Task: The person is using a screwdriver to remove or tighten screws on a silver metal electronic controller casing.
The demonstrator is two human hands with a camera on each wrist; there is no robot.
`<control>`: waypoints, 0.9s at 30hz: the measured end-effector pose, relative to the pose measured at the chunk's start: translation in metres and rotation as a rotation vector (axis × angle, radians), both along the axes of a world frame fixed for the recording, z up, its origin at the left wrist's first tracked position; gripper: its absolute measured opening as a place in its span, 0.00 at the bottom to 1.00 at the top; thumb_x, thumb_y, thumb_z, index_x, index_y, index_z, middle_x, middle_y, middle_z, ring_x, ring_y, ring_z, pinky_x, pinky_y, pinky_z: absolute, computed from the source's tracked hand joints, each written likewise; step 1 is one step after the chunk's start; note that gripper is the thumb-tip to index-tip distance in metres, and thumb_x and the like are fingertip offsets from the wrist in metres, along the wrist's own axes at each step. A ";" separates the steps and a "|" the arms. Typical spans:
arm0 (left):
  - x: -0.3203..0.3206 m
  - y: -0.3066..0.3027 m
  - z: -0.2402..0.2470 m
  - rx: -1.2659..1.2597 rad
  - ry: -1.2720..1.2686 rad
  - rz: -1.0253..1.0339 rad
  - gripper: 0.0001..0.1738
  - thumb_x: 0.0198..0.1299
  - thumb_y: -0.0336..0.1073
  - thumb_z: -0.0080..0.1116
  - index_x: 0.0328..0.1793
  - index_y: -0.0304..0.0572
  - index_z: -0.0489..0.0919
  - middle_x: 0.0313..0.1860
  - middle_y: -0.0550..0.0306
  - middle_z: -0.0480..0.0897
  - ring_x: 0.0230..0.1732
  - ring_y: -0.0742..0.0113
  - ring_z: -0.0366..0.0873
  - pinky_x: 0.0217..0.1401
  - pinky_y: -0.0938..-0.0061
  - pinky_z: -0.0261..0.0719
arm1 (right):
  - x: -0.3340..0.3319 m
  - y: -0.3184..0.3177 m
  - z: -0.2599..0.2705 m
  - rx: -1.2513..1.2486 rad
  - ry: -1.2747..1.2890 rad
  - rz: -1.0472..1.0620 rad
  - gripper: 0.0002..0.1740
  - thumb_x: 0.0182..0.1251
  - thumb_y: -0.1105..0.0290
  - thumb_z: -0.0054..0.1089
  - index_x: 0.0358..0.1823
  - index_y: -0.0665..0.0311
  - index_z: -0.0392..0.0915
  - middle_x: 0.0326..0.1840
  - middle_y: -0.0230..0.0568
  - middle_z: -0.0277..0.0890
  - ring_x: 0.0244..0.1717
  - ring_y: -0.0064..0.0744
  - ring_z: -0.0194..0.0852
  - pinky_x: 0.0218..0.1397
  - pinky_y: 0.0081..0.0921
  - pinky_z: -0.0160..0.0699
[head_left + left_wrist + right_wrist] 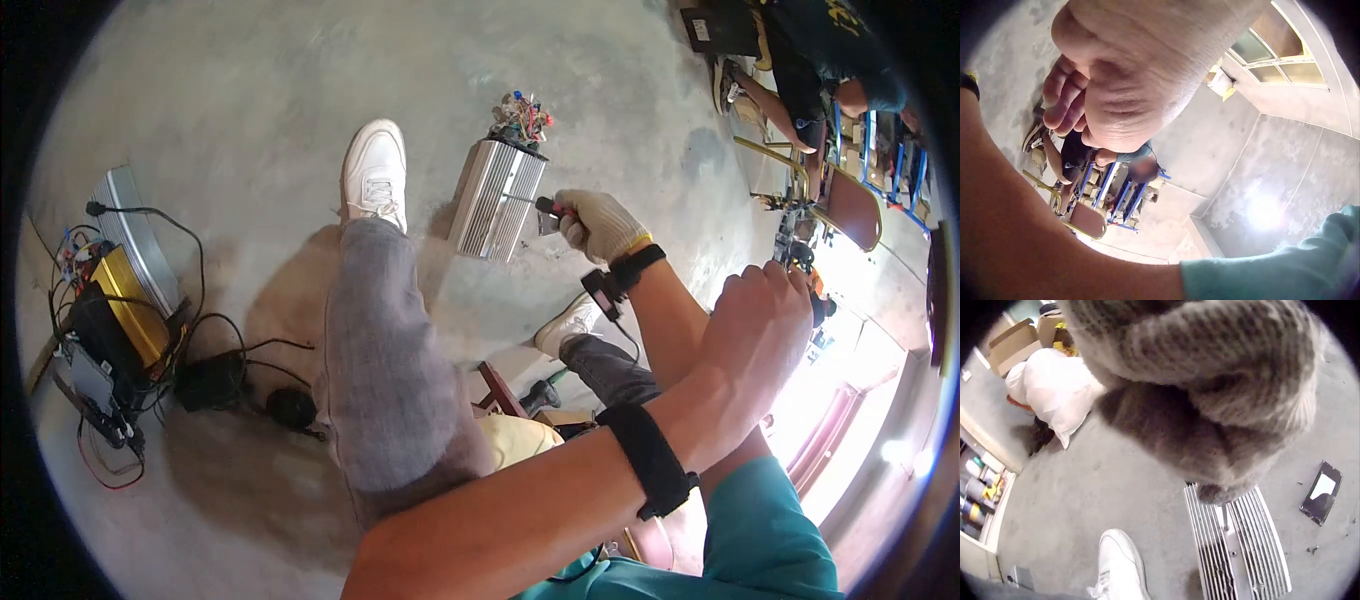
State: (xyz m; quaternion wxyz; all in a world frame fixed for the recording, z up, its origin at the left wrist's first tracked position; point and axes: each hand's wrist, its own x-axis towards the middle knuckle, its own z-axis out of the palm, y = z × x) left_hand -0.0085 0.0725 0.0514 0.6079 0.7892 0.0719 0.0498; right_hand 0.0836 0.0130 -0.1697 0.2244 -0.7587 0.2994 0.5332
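My right hand (605, 228), in a knitted glove, grips a screwdriver (547, 206) with a dark and red handle. Its thin shaft (1225, 519) reaches down to the middle strip of a finned metal case (490, 205) lying on the floor. Colored wires and small parts (521, 120) stick out of the case's far end. My left hand (760, 325) is bare and raised away from the case, in front of my right arm in the head view. Its fingers (1063, 103) are curled in, with nothing seen in them.
A dark plate (1322, 492) and loose screws (1313, 549) lie beside the case. At left are a gold metal case (133, 305), a silver casing (140, 240) and tangled black cables (203, 260). A white sack (1054, 387) stands farther off. Another person (800, 80) is near a chair (852, 207).
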 end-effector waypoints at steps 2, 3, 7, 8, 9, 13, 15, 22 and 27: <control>-0.001 -0.002 0.000 -0.002 -0.004 0.001 0.09 0.57 0.34 0.64 0.43 0.39 0.82 0.36 0.53 0.85 0.38 0.62 0.87 0.38 0.70 0.86 | -0.018 -0.002 0.014 0.086 -0.057 -0.206 0.16 0.70 0.61 0.59 0.29 0.67 0.77 0.22 0.32 0.71 0.18 0.21 0.67 0.24 0.24 0.73; -0.002 -0.004 0.001 -0.001 0.003 0.014 0.09 0.57 0.34 0.65 0.42 0.39 0.82 0.36 0.53 0.85 0.38 0.62 0.87 0.39 0.70 0.86 | -0.017 -0.010 0.016 0.144 -0.022 -0.014 0.15 0.68 0.62 0.62 0.39 0.70 0.78 0.24 0.38 0.74 0.19 0.28 0.73 0.26 0.28 0.78; -0.001 0.003 0.000 0.005 -0.019 0.021 0.10 0.56 0.33 0.65 0.43 0.39 0.83 0.37 0.52 0.85 0.40 0.62 0.87 0.40 0.70 0.87 | -0.036 -0.013 0.026 0.047 -0.637 1.438 0.16 0.67 0.67 0.63 0.53 0.65 0.76 0.46 0.53 0.82 0.42 0.46 0.87 0.45 0.43 0.89; -0.001 0.004 0.000 0.005 -0.019 0.024 0.10 0.56 0.33 0.65 0.43 0.39 0.83 0.37 0.52 0.85 0.40 0.62 0.87 0.40 0.70 0.87 | -0.039 -0.012 0.020 0.047 -0.637 1.442 0.16 0.67 0.67 0.63 0.53 0.65 0.76 0.46 0.53 0.82 0.42 0.46 0.87 0.45 0.43 0.89; 0.000 0.005 0.000 0.004 -0.009 0.032 0.09 0.56 0.33 0.65 0.43 0.39 0.83 0.37 0.52 0.85 0.41 0.62 0.87 0.40 0.69 0.87 | -0.042 -0.009 0.011 -0.090 -0.568 1.536 0.16 0.68 0.67 0.61 0.54 0.65 0.76 0.50 0.55 0.81 0.47 0.52 0.85 0.48 0.46 0.88; 0.003 0.004 0.002 -0.011 0.039 0.010 0.10 0.57 0.33 0.65 0.44 0.39 0.82 0.38 0.52 0.84 0.42 0.62 0.87 0.41 0.69 0.87 | -0.049 0.031 0.026 -0.214 -0.397 1.541 0.14 0.73 0.68 0.53 0.54 0.64 0.80 0.53 0.57 0.82 0.52 0.57 0.86 0.52 0.47 0.87; 0.001 0.003 0.000 0.008 0.038 0.013 0.10 0.58 0.33 0.64 0.44 0.39 0.82 0.38 0.52 0.84 0.42 0.62 0.87 0.41 0.69 0.87 | -0.035 0.029 0.016 -0.128 -0.220 1.792 0.12 0.74 0.71 0.52 0.45 0.67 0.85 0.40 0.54 0.86 0.41 0.52 0.90 0.43 0.40 0.89; 0.001 -0.003 0.000 0.028 0.032 0.004 0.09 0.60 0.33 0.63 0.44 0.39 0.82 0.37 0.53 0.84 0.40 0.63 0.86 0.39 0.70 0.86 | -0.023 0.005 0.028 0.012 -0.066 0.473 0.15 0.68 0.64 0.65 0.46 0.68 0.77 0.36 0.54 0.82 0.29 0.53 0.84 0.35 0.42 0.86; 0.004 -0.001 -0.003 0.012 0.024 0.046 0.09 0.59 0.34 0.63 0.44 0.40 0.82 0.36 0.54 0.83 0.40 0.62 0.86 0.39 0.70 0.86 | -0.040 -0.008 0.021 -0.114 -0.515 1.756 0.17 0.69 0.67 0.60 0.56 0.66 0.73 0.53 0.54 0.78 0.53 0.52 0.84 0.49 0.47 0.86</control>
